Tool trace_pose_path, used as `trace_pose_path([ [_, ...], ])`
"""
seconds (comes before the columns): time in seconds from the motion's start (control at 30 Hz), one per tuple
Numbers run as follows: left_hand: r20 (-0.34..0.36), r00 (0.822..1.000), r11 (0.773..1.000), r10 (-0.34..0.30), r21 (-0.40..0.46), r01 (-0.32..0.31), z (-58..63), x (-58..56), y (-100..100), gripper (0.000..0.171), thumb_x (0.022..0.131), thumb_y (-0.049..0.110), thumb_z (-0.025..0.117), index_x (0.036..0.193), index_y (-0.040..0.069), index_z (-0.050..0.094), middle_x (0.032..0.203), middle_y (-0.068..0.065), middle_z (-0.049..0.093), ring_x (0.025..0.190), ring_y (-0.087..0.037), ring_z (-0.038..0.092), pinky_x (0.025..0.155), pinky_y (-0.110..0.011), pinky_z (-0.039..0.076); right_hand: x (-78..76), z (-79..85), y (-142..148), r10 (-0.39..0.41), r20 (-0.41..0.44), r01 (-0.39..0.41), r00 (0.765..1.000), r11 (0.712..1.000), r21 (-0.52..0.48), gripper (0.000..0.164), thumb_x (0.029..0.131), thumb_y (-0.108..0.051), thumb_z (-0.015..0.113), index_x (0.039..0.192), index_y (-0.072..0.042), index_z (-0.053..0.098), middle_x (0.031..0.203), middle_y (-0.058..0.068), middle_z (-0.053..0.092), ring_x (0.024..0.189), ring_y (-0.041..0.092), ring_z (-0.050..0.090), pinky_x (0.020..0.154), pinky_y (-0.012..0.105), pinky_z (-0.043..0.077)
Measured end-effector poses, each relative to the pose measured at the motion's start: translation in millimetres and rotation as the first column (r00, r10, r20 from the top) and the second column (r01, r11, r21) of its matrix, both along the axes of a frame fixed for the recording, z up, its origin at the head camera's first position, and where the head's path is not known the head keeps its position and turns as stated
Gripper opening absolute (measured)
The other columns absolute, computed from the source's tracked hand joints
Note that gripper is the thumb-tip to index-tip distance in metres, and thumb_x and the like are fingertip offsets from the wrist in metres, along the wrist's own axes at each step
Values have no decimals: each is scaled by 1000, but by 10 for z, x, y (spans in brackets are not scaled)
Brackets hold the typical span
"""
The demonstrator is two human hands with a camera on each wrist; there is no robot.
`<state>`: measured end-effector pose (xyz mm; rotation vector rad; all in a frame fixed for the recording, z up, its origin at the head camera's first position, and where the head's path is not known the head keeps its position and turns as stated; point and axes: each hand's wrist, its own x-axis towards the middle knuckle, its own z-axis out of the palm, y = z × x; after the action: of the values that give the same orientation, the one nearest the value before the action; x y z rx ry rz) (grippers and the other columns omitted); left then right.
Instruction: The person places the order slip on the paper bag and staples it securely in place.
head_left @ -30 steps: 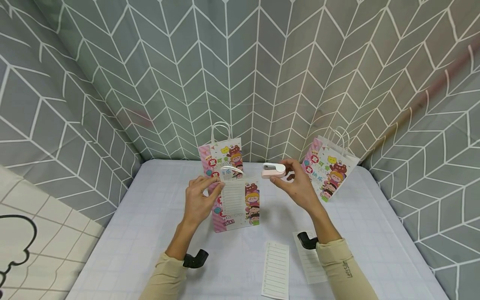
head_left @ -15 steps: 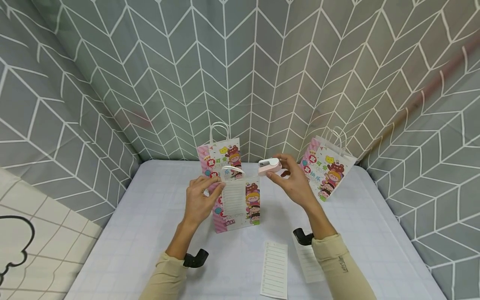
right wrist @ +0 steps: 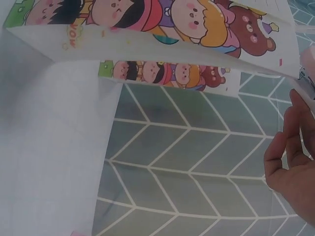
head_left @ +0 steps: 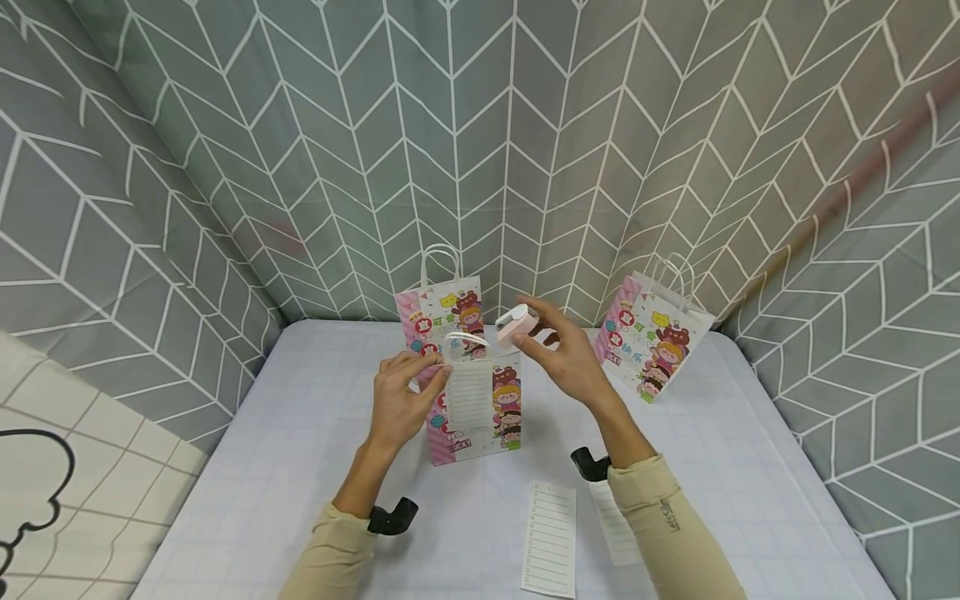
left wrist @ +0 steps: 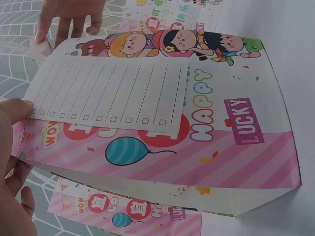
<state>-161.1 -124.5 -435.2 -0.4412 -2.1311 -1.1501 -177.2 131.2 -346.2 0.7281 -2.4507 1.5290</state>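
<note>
My left hand (head_left: 401,396) pinches the top left edge of a paper gift bag (head_left: 507,412) with cartoon figures, together with a lined checklist sheet (head_left: 468,400) lying flat on its front. In the left wrist view the thumb presses on the sheet (left wrist: 108,91) near its checkbox corner, with the other fingers behind the bag (left wrist: 221,162). My right hand (head_left: 567,358) holds a small pink and white stapler (head_left: 517,323) between thumb and fingers at the bag's top right corner. In the right wrist view the stapler (right wrist: 309,64) is mostly cut off; whether it touches the bag I cannot tell.
Behind stands a matching gift bag (head_left: 438,312), and another (head_left: 656,337) leans at the back right. Two more checklist sheets lie in front: one sheet (head_left: 550,540) in full view, the other sheet (head_left: 617,523) partly under the right forearm. A patterned curtain (head_left: 480,167) borders the table.
My right hand has moved left with the stapler, turning it, from beside the bag to its top right corner. The left hand keeps its grip on the bag and sheet.
</note>
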Motion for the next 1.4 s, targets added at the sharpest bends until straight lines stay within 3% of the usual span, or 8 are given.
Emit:
trace_pose_path([
  [0.17,-19,1000,1000,-4,8,4,-2,-10,7,18,83,13,83,97,3,79,85,-7,76,82,-21,64,88,-45,37,-18,-3,-27,14,-21,-14,1000,1000,5,55,96,-10,68,147,-13,50,105,14,60,94,32,55,80,51,47],
  [0.4,-44,999,1000,-1,10,1,-8,-14,8,17,82,14,84,96,4,79,85,-6,76,80,-20,64,87,-44,37,-17,-2,-67,29,-21,-29,999,1000,1,55,96,-9,67,147,-9,49,107,16,57,101,38,54,88,58,42],
  [0.63,-61,998,1000,-7,13,8,-18,-19,2,17,82,12,84,96,4,79,85,-6,76,80,-21,65,86,-44,37,1,39,-136,31,-10,-31,999,999,22,54,95,-10,69,146,-10,51,108,17,59,106,40,53,89,51,42],
  [0.87,-40,999,1000,-8,6,8,-9,-10,9,17,83,12,84,97,4,79,85,-7,76,82,-20,64,86,-44,36,-234,-227,-99,55,-62,-52,997,998,45,56,95,-30,71,147,-27,51,109,2,60,104,28,55,88,50,44],
  [1.23,-16,1000,1000,6,1,-6,14,-3,18,19,82,13,84,97,2,79,83,-8,76,81,-21,63,87,-44,36,-227,-188,-152,92,-100,-81,991,991,103,55,94,-27,72,145,-25,54,113,0,64,99,18,53,85,41,45],
  [1.4,-16,1000,1000,7,7,-6,16,-3,19,19,83,13,83,97,1,79,83,-8,76,81,-22,63,86,-45,36,-221,-171,-171,110,-97,-98,989,988,118,53,93,-30,73,144,-28,56,108,-2,63,100,26,54,85,42,45],
])
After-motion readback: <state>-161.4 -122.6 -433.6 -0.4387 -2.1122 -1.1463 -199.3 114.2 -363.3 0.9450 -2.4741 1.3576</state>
